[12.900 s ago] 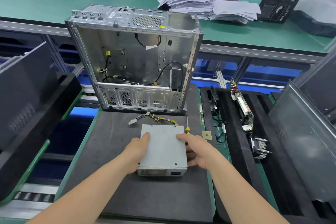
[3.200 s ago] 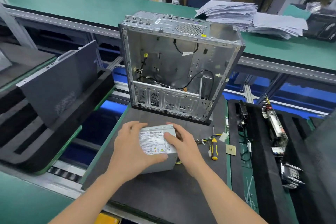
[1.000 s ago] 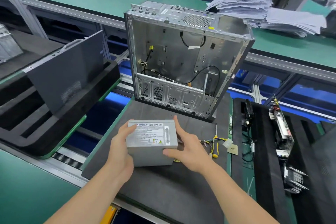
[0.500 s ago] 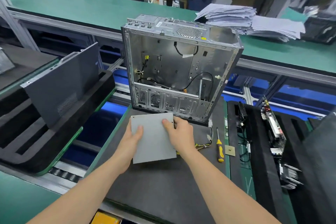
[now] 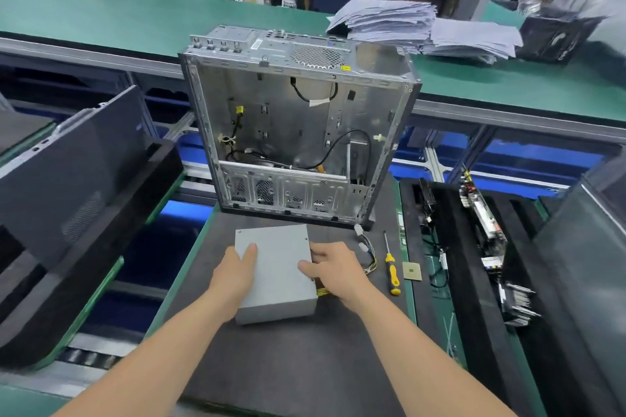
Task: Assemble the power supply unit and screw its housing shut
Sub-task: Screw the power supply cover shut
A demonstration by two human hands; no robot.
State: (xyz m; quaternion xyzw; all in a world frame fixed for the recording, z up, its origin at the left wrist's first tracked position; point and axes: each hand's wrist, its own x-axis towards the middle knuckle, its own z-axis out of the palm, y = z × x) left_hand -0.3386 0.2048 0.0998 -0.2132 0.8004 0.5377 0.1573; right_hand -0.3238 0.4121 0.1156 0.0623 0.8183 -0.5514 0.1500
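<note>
Gripping boxy matte-grey metal PSU (image 5: 276, 272) w/ left hand (image 5: 235, 276), right hand (image 5: 333, 269).

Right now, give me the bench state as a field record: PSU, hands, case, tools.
psu: grey power supply unit flat on the dark mat, outside the case
left hand: left hand on its left side
right hand: right hand on its right side
cables: wire bundle trails right of the unit
case: open chassis upright behind it
tool: yellow-handled screwdriver lies untouched on the mat
</note>
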